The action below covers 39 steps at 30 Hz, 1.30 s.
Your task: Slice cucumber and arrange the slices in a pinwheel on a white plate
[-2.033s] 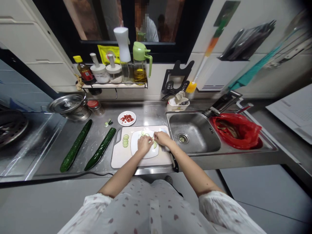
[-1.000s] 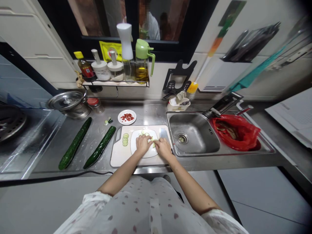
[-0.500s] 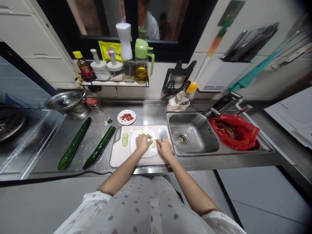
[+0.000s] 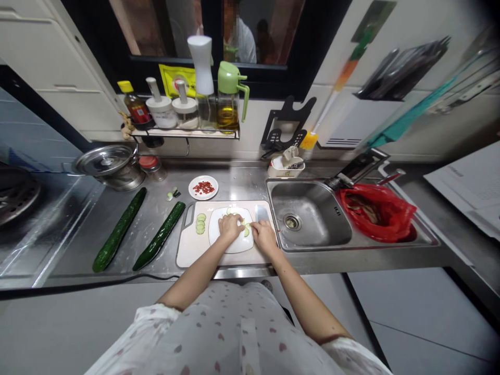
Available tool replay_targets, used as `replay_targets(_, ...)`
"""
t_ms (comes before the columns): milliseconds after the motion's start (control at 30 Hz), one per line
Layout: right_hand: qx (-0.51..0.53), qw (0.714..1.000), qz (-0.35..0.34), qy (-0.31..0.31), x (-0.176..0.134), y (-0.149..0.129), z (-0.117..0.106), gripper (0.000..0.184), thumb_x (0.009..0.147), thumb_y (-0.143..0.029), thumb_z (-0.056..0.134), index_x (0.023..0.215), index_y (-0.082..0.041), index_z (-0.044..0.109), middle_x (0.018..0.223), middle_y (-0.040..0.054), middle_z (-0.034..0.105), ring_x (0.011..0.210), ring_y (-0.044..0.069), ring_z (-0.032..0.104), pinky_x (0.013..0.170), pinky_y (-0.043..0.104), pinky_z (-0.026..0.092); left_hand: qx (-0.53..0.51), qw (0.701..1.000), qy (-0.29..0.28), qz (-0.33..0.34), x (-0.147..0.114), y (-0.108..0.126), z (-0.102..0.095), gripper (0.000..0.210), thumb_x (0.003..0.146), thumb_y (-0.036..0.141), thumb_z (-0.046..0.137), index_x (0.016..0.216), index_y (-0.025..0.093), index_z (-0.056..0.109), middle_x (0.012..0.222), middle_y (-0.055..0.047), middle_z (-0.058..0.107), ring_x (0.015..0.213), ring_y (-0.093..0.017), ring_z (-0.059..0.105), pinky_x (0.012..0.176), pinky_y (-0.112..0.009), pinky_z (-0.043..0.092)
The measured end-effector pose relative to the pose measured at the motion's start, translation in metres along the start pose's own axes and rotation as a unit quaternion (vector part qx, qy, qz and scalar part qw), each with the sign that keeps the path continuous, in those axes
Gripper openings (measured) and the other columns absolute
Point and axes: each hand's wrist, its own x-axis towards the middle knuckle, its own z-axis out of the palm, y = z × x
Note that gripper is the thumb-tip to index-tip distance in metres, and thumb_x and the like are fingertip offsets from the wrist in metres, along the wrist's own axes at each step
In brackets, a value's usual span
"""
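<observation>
A white square plate (image 4: 216, 240) lies on the cutting board (image 4: 187, 255) with cucumber slices (image 4: 246, 232) along its far and right sides. Over the plate, my left hand (image 4: 230, 228) is bent, thumb and fingers closing at a slice; its fingertips partly cover it. My right hand (image 4: 264, 237) pinches the edge of a cucumber slice at the plate's right side. Beneath and beyond that hand lies a knife, its broad blade (image 4: 261, 212) showing and its handle hidden. A short row of overlapping cucumber slices (image 4: 200, 224) rests on the board, left of the plate.
Two whole cucumbers (image 4: 120, 229) (image 4: 159, 236) lie left of the board. Behind it stands a small plate of chopped red pieces (image 4: 203, 187). A sink (image 4: 312, 213) adjoins on the right, with a red plastic bag (image 4: 377, 213) beyond. Above is a condiment rack (image 4: 187, 133).
Both hands stay nearly in place over the plate, with only slight finger movement. The whole view has shifted a little; the other things rest where they were.
</observation>
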Motion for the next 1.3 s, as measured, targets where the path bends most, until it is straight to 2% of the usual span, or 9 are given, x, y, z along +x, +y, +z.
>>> replay_targets(133, 0.019, 1.000, -0.003, 0.001, 0.000, 0.001, 0.001, 0.033, 0.097, -0.024, 0.041, 0.116, -0.024, 0.067, 0.100, 0.0063, 0.062, 0.098, 0.019, 0.048, 0.082, 0.026, 0.034, 0.007, 1.000, -0.010, -0.008, 0.002, 0.002, -0.002, 0.022, 0.078, 0.040, 0.066, 0.097, 0.028, 0.067, 0.110, -0.004, 0.066, 0.108, -0.026, 0.053, 0.091, -0.038, 0.033)
replay_targets(367, 0.055, 0.997, 0.027, 0.055, 0.000, 0.005, 0.001, 0.025, 0.095, -0.025, 0.043, 0.106, -0.019, 0.065, 0.101, 0.0071, 0.063, 0.098, 0.020, 0.049, 0.082, 0.027, 0.034, 0.005, 1.000, -0.012, -0.011, 0.003, 0.002, -0.002, 0.022, 0.077, 0.039, 0.067, 0.097, 0.029, 0.067, 0.108, -0.004, 0.067, 0.107, -0.026, 0.054, 0.090, -0.040, 0.034)
replay_targets(600, 0.030, 0.998, 0.031, 0.046, 0.004, 0.003, 0.004, 0.022, 0.095, -0.025, 0.045, 0.095, -0.019, 0.065, 0.098, 0.0067, 0.063, 0.091, 0.019, 0.048, 0.079, 0.027, 0.031, 0.002, 1.000, -0.013, -0.019, 0.004, 0.002, -0.001, 0.023, 0.076, 0.040, 0.067, 0.097, 0.029, 0.067, 0.108, -0.003, 0.067, 0.108, -0.026, 0.055, 0.091, -0.040, 0.033)
replay_targets(1067, 0.055, 0.996, 0.030, 0.070, 0.000, 0.003, 0.000, 0.024, 0.095, -0.026, 0.043, 0.098, -0.018, 0.066, 0.096, 0.0064, 0.063, 0.091, 0.020, 0.048, 0.078, 0.027, 0.033, 0.007, 1.000, -0.010, -0.013, 0.001, 0.003, -0.002, 0.023, 0.079, 0.039, 0.066, 0.098, 0.026, 0.063, 0.110, -0.005, 0.066, 0.108, -0.027, 0.054, 0.091, -0.040, 0.032)
replay_targets(1300, 0.008, 0.999, -0.016, 0.038, -0.002, -0.007, 0.001, 0.027, 0.097, -0.028, 0.042, 0.104, -0.021, 0.067, 0.098, 0.0071, 0.061, 0.095, 0.020, 0.046, 0.079, 0.028, 0.032, 0.013, 1.000, 0.012, -0.011, -0.003, 0.003, -0.001, 0.021, 0.079, 0.039, 0.065, 0.094, 0.025, 0.061, 0.106, -0.004, 0.067, 0.105, -0.025, 0.054, 0.090, -0.038, 0.032)
